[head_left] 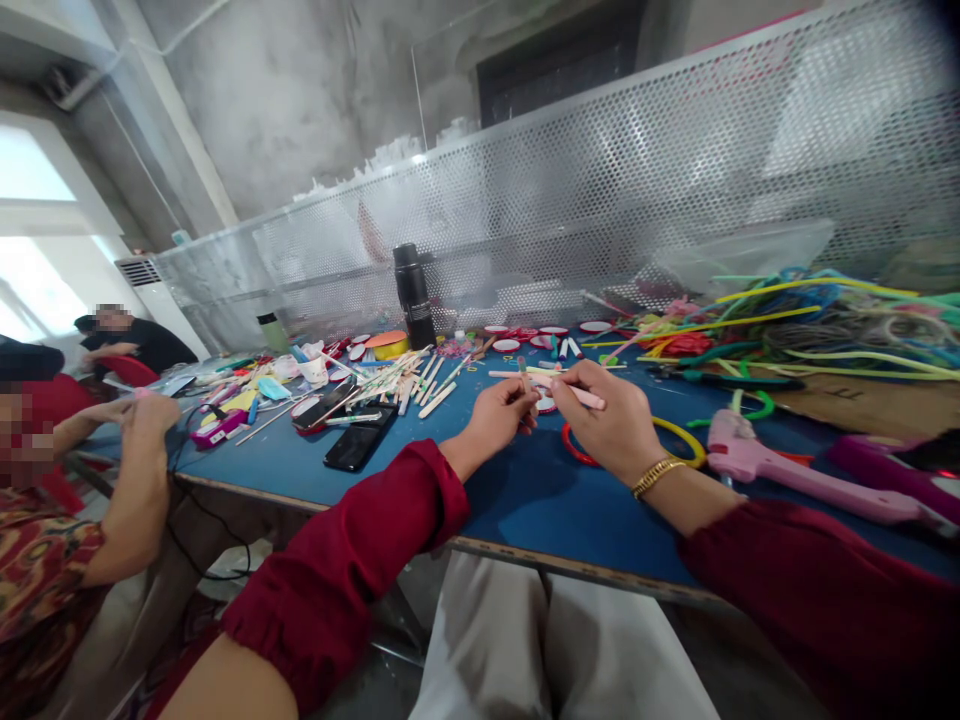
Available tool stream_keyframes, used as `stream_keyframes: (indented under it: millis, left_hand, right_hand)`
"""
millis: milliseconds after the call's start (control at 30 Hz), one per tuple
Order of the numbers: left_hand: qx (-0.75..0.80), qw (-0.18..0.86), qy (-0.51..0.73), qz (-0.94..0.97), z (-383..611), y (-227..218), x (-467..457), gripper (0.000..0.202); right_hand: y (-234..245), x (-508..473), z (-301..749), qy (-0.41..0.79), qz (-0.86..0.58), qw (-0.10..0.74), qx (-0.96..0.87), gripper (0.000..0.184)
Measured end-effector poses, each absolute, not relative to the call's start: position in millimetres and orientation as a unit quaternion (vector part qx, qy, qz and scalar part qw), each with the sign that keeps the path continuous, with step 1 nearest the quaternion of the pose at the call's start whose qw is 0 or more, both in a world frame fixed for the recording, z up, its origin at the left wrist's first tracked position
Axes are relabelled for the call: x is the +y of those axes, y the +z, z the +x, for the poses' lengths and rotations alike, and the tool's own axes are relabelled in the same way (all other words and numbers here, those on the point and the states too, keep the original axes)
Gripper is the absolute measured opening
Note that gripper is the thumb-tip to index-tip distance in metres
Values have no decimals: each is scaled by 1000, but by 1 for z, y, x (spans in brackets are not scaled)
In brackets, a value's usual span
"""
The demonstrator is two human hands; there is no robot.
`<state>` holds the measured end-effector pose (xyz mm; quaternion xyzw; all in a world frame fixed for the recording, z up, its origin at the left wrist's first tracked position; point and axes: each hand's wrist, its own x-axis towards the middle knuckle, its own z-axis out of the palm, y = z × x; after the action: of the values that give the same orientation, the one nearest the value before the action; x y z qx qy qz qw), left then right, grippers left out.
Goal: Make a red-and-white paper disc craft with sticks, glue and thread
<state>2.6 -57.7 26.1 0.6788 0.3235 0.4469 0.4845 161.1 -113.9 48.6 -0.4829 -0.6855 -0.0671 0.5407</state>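
Observation:
Over the blue table (517,500), my two hands are close together. My right hand (616,418) is closed round a pale pink pen-like stick (589,397), its blunt end showing past my fingers. Thumb and fingertips of my left hand (491,420) are pinched on a small slim piece (523,368) that stands up from them; its kind is too small to tell. Behind and below the fingers lies a round white disc with a red edge (546,402), partly hidden. A red ring (574,447) and a yellow ring (688,437) lie beside my right wrist.
A pink glue gun (795,470) lies at the right, near bundled colourful tubes (840,310). Left of my hands are a black phone (360,437) and several pale sticks (427,385). A black bottle (414,295) stands behind. A co-worker's hand (154,412) is at the left.

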Motion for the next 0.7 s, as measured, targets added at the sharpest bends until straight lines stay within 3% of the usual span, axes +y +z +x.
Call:
stream_keyframes:
  millis: [700]
  left_hand:
    - [342, 455, 437, 696, 1, 32, -61, 22]
  right_hand:
    - [49, -115, 161, -67, -484, 538, -687, 17]
